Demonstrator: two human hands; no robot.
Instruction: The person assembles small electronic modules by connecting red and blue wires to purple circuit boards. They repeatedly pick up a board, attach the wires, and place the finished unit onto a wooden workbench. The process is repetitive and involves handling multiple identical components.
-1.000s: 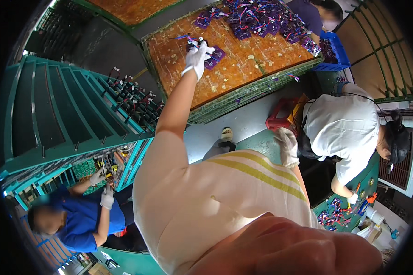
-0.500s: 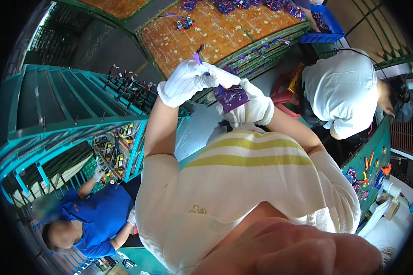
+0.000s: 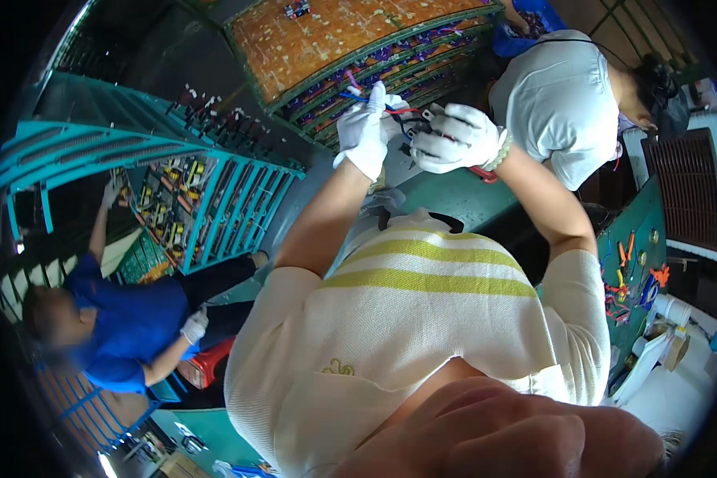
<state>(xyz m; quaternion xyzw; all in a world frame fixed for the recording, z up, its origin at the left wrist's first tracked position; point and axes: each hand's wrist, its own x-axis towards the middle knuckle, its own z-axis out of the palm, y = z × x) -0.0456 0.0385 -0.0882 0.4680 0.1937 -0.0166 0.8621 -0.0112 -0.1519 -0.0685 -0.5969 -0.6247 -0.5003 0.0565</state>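
My left hand point(image 3: 364, 131), in a white glove, is closed around a bundle of coloured wires point(image 3: 350, 88); blue and purple ends stick out past the fingers. From there red and dark wires point(image 3: 406, 111) run across the gap to my right hand point(image 3: 458, 139). That hand, also gloved in white with a beaded bracelet point(image 3: 503, 150) at the wrist, is curled shut on the other end of the wires. A small grey connector piece point(image 3: 428, 115) shows at its fingertips. Whatever else lies inside the right hand is hidden by the glove.
Ahead stands a green rack point(image 3: 390, 68) of stacked boards holding purple circuit boards. Teal shelving point(image 3: 239, 199) with electronic assemblies is at the left, beside a person in blue point(image 3: 135, 311). A person in a white shirt point(image 3: 554, 103) works at the right near a green bench point(image 3: 637, 279).
Both hands have moved slightly right, and the wires now stretch between them. The purple circuit board seen at my right hand is out of sight. The rack has shifted up in view.
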